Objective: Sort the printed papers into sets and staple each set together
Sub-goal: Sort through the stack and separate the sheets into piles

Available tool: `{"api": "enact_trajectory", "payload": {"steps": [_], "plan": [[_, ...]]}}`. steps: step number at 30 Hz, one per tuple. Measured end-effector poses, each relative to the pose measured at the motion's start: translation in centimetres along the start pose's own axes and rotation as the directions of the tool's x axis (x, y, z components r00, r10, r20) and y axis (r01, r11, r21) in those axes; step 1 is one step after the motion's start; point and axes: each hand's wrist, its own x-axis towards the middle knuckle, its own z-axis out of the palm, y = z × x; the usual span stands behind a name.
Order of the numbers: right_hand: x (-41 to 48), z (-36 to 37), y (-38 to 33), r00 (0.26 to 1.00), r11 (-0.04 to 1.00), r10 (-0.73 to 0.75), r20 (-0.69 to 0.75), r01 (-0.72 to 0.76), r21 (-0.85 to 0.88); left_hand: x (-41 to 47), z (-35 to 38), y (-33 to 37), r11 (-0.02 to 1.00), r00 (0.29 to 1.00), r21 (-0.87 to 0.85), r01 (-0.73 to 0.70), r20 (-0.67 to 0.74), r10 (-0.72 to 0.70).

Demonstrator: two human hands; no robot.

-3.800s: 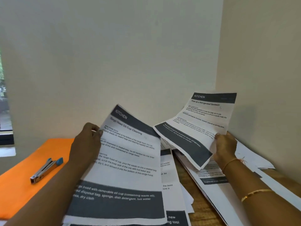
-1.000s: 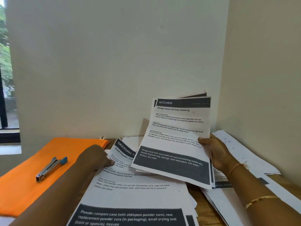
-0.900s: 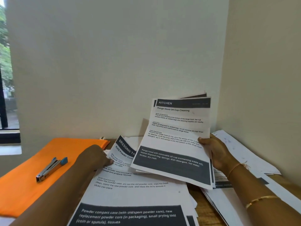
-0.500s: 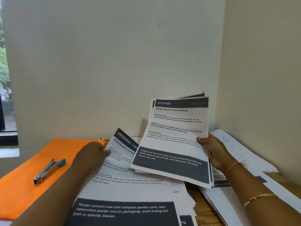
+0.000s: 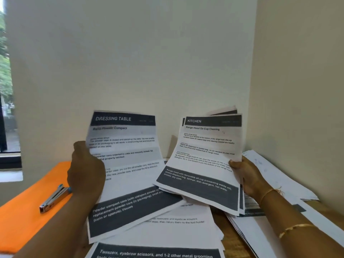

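Note:
My left hand grips the left edge of a sheet headed "DRESSING TABLE", lifted and tilted up off the centre pile. My right hand holds a small set of sheets headed "KITCHEN" by its right edge, raised above the desk. The sheet now on top of the centre pile mentions tweezers and eyebrow scissors. A silver stapler with a blue tip lies on an orange folder to the left, partly behind my left wrist.
Another spread of printed sheets lies along the right wall, under my right forearm. Walls meet in a corner close behind the papers. A window is at the far left. Bare wooden desk shows between the piles.
My left hand has lifted the "DRESSING TABLE" sheet from the centre pile, uncovering the tweezers sheet. Earlier the "KITCHEN" range hood sheet went from my left hand to the set in my right.

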Motion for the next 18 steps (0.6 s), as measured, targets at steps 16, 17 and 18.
{"api": "enact_trajectory", "payload": {"steps": [16, 17, 18], "plan": [[-0.6, -0.1, -0.3, 0.999, 0.999, 0.031, -0.024, -0.031, 0.005, 0.9, -0.3, -0.3, 0.982, 0.981, -0.137, -0.134, -0.158, 0.112], [-0.7, -0.1, -0.3, 0.999, 1.000, 0.029, -0.023, -0.029, 0.000, 1.0, -0.3, -0.3, 0.982, 0.979, -0.140, -0.128, -0.174, 0.103], [-0.6, -0.1, -0.3, 0.999, 1.000, 0.027, -0.027, -0.027, -0.004, 1.0, -0.3, -0.2, 0.982, 0.978, -0.146, -0.124, -0.188, 0.096]]}}
